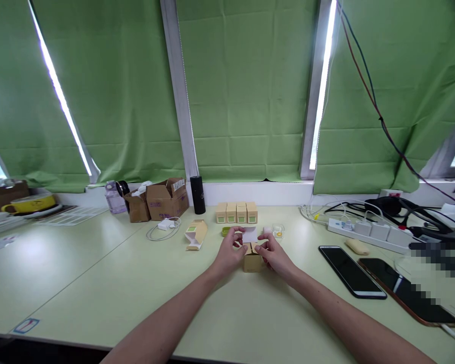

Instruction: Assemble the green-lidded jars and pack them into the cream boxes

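Note:
A small brown cardboard box (252, 264) stands on the table in front of me, its white-lined lid raised at the back. My left hand (231, 248) is closed on the box's left top flap with thumb and fingers. On the opposite side my right hand (274, 252) pinches the right top flap. The two flaps lean in towards each other with a narrow dark gap between them. What is inside the box is hidden. Just behind my hands are a small green item (225, 231) and a clear plastic container (278, 231) with something yellow in it.
A row of small boxes (236, 213) stands behind, with an unfolded carton (196, 234) to their left. Farther left are a white charger (166, 224), larger cardboard boxes (167, 199) and a black cylinder (197, 195). On the right lie two phones (352, 271) and a power strip (367, 234).

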Action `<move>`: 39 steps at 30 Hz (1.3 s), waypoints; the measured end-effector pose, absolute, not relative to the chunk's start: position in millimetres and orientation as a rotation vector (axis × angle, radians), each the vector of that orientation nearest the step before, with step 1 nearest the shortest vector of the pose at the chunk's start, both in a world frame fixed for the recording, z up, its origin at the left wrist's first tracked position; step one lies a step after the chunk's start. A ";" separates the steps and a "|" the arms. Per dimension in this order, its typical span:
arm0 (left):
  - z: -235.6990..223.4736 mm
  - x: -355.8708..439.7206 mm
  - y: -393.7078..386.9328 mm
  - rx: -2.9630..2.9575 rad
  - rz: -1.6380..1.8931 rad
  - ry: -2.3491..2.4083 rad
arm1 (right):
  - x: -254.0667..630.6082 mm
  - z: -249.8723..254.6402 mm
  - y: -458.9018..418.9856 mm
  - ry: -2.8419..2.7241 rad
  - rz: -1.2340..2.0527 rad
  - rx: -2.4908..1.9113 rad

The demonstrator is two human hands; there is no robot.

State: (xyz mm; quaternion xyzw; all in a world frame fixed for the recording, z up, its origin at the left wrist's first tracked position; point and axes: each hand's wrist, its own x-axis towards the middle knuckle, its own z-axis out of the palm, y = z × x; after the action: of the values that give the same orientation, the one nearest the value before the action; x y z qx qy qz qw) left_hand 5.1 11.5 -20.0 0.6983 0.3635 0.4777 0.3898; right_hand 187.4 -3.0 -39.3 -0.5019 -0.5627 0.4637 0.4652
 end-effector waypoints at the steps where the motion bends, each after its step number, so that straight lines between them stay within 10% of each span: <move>1: -19.4 5.3 10.8 1.772 1.217 0.923 | 187.3 -39.6 -2.5 -1.386 1.139 -1.232; 39: -13.5 2.2 8.1 1.942 1.215 0.968 | 196.1 -36.3 -4.2 -1.604 0.818 -1.225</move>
State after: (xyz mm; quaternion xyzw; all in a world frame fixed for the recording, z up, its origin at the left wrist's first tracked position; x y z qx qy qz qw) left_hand 2.2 8.1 -13.5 0.7394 0.3685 0.4627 0.3216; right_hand 196.1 -4.2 -36.3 -0.4983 -0.6528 0.3329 0.4634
